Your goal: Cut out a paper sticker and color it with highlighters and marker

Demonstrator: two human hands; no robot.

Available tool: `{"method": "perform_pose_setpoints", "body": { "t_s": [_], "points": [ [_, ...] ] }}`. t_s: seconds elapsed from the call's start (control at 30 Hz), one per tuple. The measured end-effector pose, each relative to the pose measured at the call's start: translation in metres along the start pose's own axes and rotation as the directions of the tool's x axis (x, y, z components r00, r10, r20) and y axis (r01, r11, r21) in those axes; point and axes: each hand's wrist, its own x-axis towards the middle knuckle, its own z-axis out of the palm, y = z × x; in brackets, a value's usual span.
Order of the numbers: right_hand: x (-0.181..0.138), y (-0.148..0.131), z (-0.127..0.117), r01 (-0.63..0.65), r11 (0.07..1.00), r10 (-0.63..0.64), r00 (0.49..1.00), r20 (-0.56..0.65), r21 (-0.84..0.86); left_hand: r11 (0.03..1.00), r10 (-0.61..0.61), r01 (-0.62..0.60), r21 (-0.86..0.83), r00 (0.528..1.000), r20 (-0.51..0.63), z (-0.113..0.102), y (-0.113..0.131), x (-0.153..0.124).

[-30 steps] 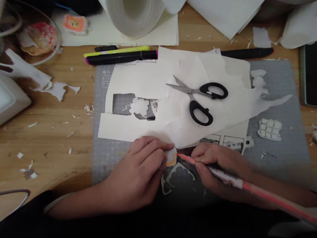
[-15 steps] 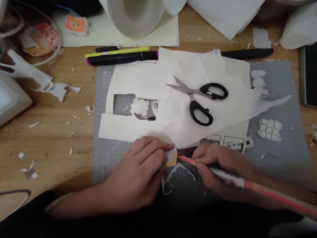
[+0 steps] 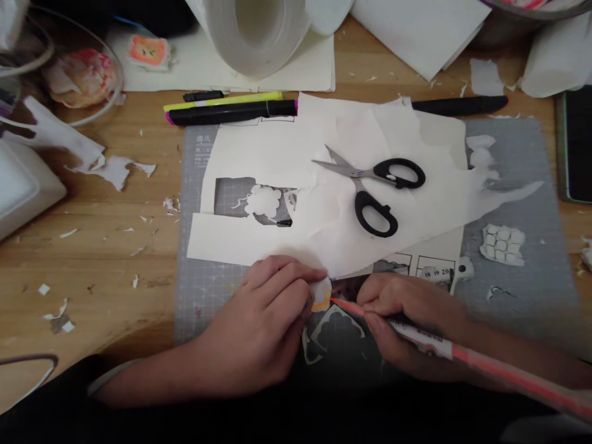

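Observation:
Between the fingers of my left hand is a small white paper piece with orange-yellow colouring along its lower edge. My right hand is closed round an orange-red marker, whose tip meets the piece's right edge. Above the hands lie cut sheets of white paper, and on them rest black-handled scissors with the blades parted. Thin curved paper offcuts are on the dark surface below the piece. My left fingers hide part of the piece.
A grey cutting mat is under the papers. Black and yellow markers lie at its top left, a black pen at its top right. A tape roll, a phone and a coloured paper piece stand around, with scattered scraps.
The view has shifted slightly. The marker tip has moved a little lower along the piece's right edge; both hands keep their grip.

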Motion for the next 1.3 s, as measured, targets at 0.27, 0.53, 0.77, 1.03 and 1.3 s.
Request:
{"method": "perform_pose_setpoints", "body": {
  "t_s": [0.27, 0.53, 0.77, 1.03, 1.3],
  "points": [
    [-0.005, 0.001, 0.007, 0.060, 0.998, -0.060, 0.995, -0.083, -0.002, 0.997, -0.051, 0.052, 0.054, 0.998, -0.024, 0.000, 0.001, -0.002],
    [-0.006, 0.002, 0.007, 0.063, 0.998, -0.061, 0.996, -0.069, 0.016, 0.997, -0.066, 0.071, 0.038, 0.991, -0.112, 0.003, 0.001, -0.001],
    [-0.003, -0.003, 0.006, 0.076, 0.997, -0.080, 0.988, -0.134, -0.031, 0.996, -0.090, 0.088, -0.017, 0.985, -0.150, 0.001, 0.004, -0.002],
    [-0.009, -0.004, 0.011, -0.083, 0.997, 0.081, 0.985, -0.150, -0.004, 1.000, -0.019, 0.021, 0.012, 0.992, -0.123, -0.004, 0.005, -0.005],
    [0.001, -0.018, 0.003, -0.192, 0.882, 0.303, 0.931, -0.205, 0.430, 0.997, 0.026, -0.014, 0.072, 0.985, -0.170, -0.006, 0.008, -0.011]
  ]
}}
